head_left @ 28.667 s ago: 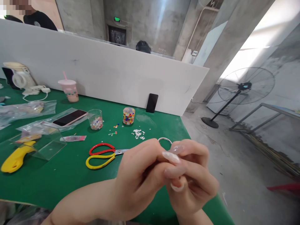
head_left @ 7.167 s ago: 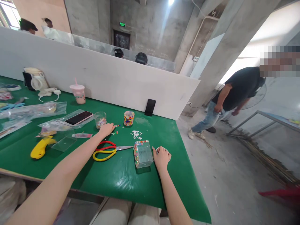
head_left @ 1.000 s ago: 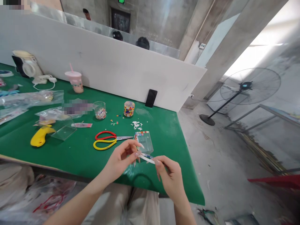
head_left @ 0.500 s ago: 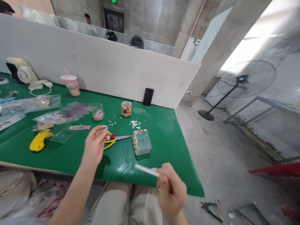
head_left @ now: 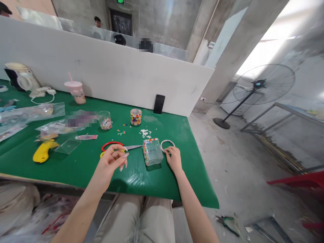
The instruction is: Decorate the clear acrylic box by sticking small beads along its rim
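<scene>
My right hand (head_left: 174, 158) pinches a thin white ring (head_left: 162, 143) at the table's right side, just beside a clear plastic box (head_left: 155, 153). Small coloured pieces cover the box's left side and its far top edge. My left hand (head_left: 113, 161) hovers left of the box with its fingers loosely bent and apart, and I see nothing in it. Partly behind that hand lie scissors (head_left: 134, 147) with red and yellow handles, their blades pointing at the box. White bits (head_left: 145, 133) are scattered beyond the box.
A round container covered in coloured pieces (head_left: 136, 117) stands farther back, near a clear cup of pieces (head_left: 105, 122). A black phone (head_left: 159, 104) leans on the white partition (head_left: 113, 74). Left are a yellow tool (head_left: 41, 152), plastic bags and a pink cup (head_left: 77, 92).
My right hand has moved from the table's near edge, forward to the box's right side, bringing the white ring down there. My left hand has shifted slightly right and nearer, its fingers loosening.
</scene>
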### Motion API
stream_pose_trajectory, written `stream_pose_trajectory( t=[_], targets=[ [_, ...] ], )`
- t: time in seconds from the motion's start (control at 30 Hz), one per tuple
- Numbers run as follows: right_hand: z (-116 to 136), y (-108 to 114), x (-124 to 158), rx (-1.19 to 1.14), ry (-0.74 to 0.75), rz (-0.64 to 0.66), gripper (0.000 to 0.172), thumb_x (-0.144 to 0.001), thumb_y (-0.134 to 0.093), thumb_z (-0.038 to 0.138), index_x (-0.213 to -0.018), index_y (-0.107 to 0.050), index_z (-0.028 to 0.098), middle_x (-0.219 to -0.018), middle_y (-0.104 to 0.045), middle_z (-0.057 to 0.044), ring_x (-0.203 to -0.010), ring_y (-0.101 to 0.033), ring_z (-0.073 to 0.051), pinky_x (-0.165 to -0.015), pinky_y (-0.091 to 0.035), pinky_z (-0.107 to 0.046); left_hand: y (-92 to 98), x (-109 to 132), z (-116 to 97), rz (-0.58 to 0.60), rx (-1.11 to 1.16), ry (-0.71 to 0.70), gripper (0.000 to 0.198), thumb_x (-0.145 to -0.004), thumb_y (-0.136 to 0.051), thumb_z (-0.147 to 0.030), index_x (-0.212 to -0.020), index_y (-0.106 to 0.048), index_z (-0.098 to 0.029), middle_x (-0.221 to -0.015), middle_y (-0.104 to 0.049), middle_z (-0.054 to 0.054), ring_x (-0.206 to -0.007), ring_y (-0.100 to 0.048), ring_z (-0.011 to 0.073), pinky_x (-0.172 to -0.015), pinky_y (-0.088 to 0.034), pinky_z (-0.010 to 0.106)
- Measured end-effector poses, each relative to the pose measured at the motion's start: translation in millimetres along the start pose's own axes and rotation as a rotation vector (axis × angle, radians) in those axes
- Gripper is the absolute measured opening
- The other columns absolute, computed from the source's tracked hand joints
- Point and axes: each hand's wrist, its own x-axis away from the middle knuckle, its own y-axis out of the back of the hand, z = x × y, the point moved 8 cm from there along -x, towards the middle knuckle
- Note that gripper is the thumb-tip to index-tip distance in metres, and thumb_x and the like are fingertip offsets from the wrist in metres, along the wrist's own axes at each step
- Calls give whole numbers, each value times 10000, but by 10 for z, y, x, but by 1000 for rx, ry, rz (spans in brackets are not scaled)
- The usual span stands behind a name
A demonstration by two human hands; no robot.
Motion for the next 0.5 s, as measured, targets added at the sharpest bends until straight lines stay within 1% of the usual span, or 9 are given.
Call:
stream_pose_trajectory(
  t=[0.07,0.17,0.23,0.3,0.33,0.37,0.43,0.47,0.5],
  targets=[
    [-54,-12,45,-19,-39,0,303,-957,-613,364,-1188,-629,168,-1170,-669,-81,-975,-673,-198,-839,-586,-405,-58,17,12,41,-29,19,335,-708,-823,-250,-930,-580,-189,-558,-618,-64,-485,-562,100,-501,-421,201],
    [14,137,115,-77,-106,-81,283,-961,-607,362,-1164,-635,166,-1147,-673,-76,-961,-673,-192,-832,-585,-398,-160,25,22,84,-58,45,364,-716,-824,-280,-947,-555,-195,-570,-650,-57,-543,-649,139,-508,-461,204],
    [211,279,161,-147,-128,-128,257,-968,-598,361,-1109,-644,151,-1033,-689,-52,-847,-676,-159,-756,-589,-351,-257,26,21,107,-71,60,360,-723,-820,-304,-931,-547,-195,-566,-664,-49,-551,-665,148,-500,-477,205],
    [526,410,197,-232,-119,-128,229,-987,-566,347,-1028,-660,142,-859,-687,-14,-689,-654,-121,-661,-577,-298,-375,38,15,130,-77,74,346,-731,-813,-317,-915,-547,-194,-562,-674,-42,-534,-660,144,-499,-493,210],
    [711,474,209,-276,-104,-115,243,-1002,-524,344,-1000,-681,158,-816,-694,-25,-669,-655,-128,-650,-580,-294,-436,51,10,138,-78,80,338,-736,-809,-319,-913,-550,-195,-561,-678,-40,-531,-661,144,-503,-501,213],
    [902,535,215,-318,-81,-98,259,-996,-524,362,-1014,-699,172,-860,-714,-55,-733,-682,-153,-675,-594,-305,-495,68,2,143,-79,84,330,-743,-804,-321,-917,-552,-197,-565,-686,-37,-527,-663,143,-505,-507,214],
    [1254,646,207,-387,-31,-61,326,-955,-580,416,-1171,-698,203,-1102,-719,-122,-988,-704,-226,-812,-612,-376,-598,116,-33,143,-76,76,323,-754,-798,-321,-932,-555,-205,-577,-704,-31,-504,-663,142,-492,-505,213],
    [1400,693,193,-415,-5,-46,372,-940,-599,440,-1235,-682,228,-1189,-700,-130,-1083,-688,-245,-870,-606,-397,-638,144,-62,134,-73,62,320,-756,-797,-319,-937,-556,-211,-581,-712,-28,-502,-670,148,-483,-503,213],
    [1530,733,174,-457,31,-30,378,-933,-614,439,-1255,-678,252,-1229,-689,-127,-1126,-678,-247,-888,-606,-395,-670,174,-99,123,-69,45,316,-754,-799,-314,-937,-559,-217,-583,-719,-24,-511,-682,158,-482,-507,217]
  ],
)
